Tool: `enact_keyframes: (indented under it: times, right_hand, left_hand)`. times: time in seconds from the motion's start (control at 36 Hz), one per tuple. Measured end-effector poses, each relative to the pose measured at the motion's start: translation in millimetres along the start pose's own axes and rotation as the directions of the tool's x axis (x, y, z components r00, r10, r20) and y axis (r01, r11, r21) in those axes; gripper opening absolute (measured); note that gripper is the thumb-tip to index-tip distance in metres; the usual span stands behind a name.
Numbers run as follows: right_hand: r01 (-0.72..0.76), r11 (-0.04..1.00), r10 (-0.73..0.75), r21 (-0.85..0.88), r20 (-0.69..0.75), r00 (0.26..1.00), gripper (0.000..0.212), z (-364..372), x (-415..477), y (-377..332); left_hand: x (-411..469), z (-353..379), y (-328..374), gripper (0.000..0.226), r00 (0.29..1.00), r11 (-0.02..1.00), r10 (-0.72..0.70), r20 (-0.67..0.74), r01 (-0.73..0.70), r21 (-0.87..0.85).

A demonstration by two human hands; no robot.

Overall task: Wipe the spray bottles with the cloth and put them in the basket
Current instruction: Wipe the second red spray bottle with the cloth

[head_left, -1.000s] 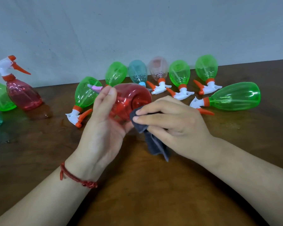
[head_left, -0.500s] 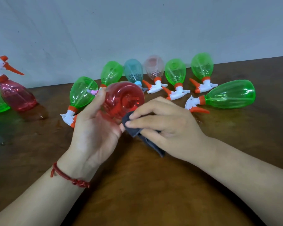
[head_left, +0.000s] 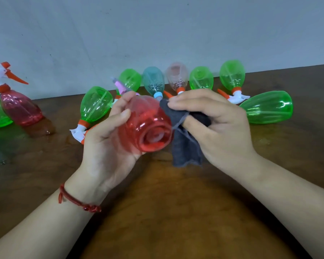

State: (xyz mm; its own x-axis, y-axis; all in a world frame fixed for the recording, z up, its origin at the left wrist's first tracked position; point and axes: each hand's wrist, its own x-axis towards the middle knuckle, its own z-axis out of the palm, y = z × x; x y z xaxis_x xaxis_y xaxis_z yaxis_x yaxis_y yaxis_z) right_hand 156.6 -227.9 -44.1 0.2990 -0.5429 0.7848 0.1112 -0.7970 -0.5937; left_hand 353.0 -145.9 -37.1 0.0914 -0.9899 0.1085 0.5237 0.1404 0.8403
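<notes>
the left hand (head_left: 105, 146) is gripping the red spray bottle (head_left: 146, 126), fingers curling round its body, holding it above the table (head_left: 166, 212) with its base facing the camera. at the bottle's 3 o'clock side, the right hand (head_left: 219, 128) is pinching the grey cloth (head_left: 183, 146) against it. other bottles (head_left: 153, 81) are lying toward 12 o'clock.

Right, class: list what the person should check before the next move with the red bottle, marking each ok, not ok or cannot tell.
1. Left hand grips the red bottle: ok.
2. Right hand holds the cloth: ok.
3. Cloth touches the bottle's side: ok.
4. Bottle wiped all round: cannot tell.
5. Basket ready to take the bottle: not ok, none in view.
</notes>
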Motion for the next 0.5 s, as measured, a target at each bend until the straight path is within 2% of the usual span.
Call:
enact_keyframes:
  times: [0.06,0.17,0.22,0.33,0.5]
  right_hand:
    - [-0.106,0.992,0.104,0.075,0.035,0.994,0.041,1.9,1.7,1.9]
    - [-0.197,0.975,0.195,0.101,0.029,0.98,0.042,3.4,1.7,8.5]
    - [-0.239,0.958,0.241,0.161,0.003,0.97,0.04,4.0,4.7,9.2]
    - [-0.378,0.866,0.401,0.327,-0.004,0.916,0.032,1.0,8.2,10.1]
    - [-0.387,0.872,0.393,0.301,0.042,0.919,0.032,-0.1,4.9,8.6]
  left_hand:
    - [-1.1,-0.3,-1.1,0.053,0.999,0.998,0.042,-0.006,-0.041,0.052]
    - [-1.8,2.9,-4.7,0.063,1.0,0.995,0.024,0.019,-0.026,0.095]
    - [-5.1,4.5,-7.3,0.066,0.997,0.993,0.003,0.076,-0.012,0.122]
    - [-7.9,5.1,-16.3,0.07,0.986,0.977,-0.03,0.164,-0.006,0.211]
    - [-2.4,-1.9,-13.1,0.066,0.993,0.961,-0.007,0.119,-0.026,0.274]
